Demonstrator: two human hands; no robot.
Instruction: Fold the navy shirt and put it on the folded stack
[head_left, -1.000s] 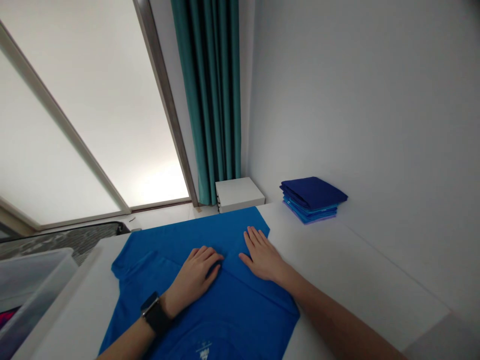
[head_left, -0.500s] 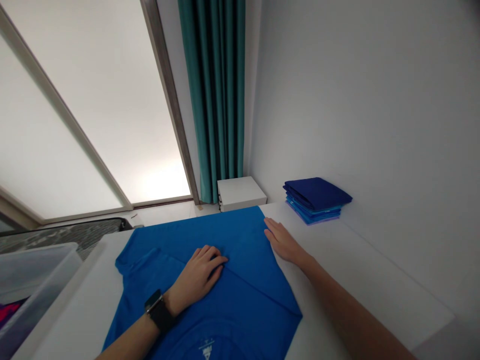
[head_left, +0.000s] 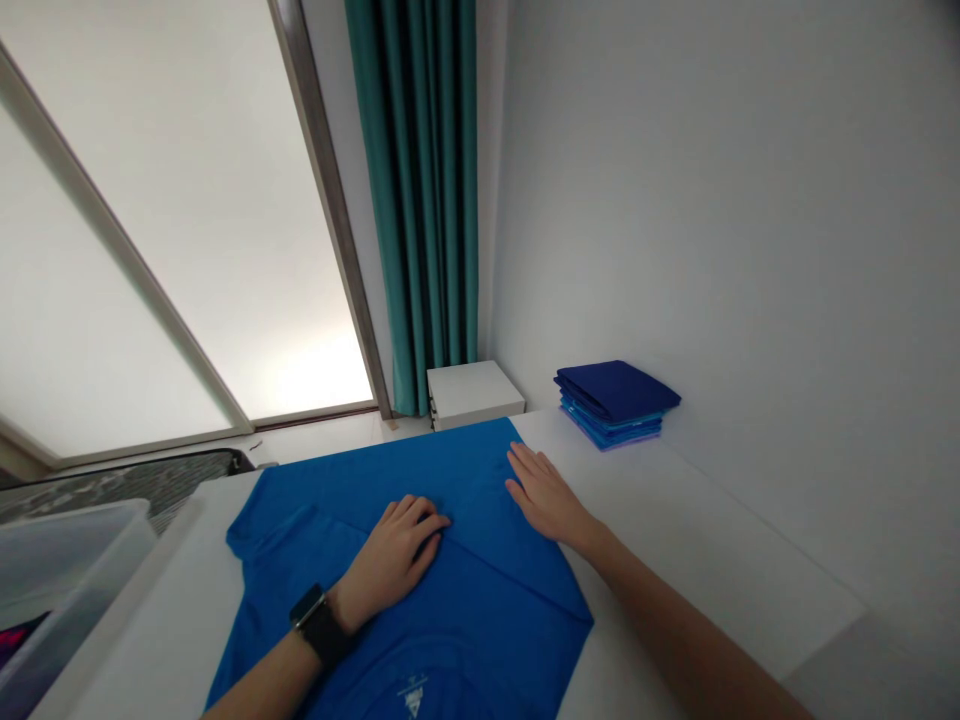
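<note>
A blue T-shirt (head_left: 480, 620) is spread on the white table, partly folded over, with its neckline and a small white print nearest me. My left hand (head_left: 401, 545), with a dark watch (head_left: 319, 620) on the wrist, rests on the middle of the shirt. Its fingers are slightly bent and lie on the cloth. Flat and with fingers stretched, my right hand (head_left: 544, 490) lies on the shirt's far right edge. Neither hand grips the fabric.
A stack of folded blue clothes (head_left: 619, 400) sits at the table's far right, by the wall. Left of the white table (head_left: 172, 570) stands a translucent plastic bin (head_left: 112, 560) with clothing inside. Beyond the far edge are a white cabinet (head_left: 476, 390) and a green curtain (head_left: 427, 200).
My right hand has slid left from the shirt's edge onto the cloth. My left hand stays in place on the shirt. The view has shifted slightly.
</note>
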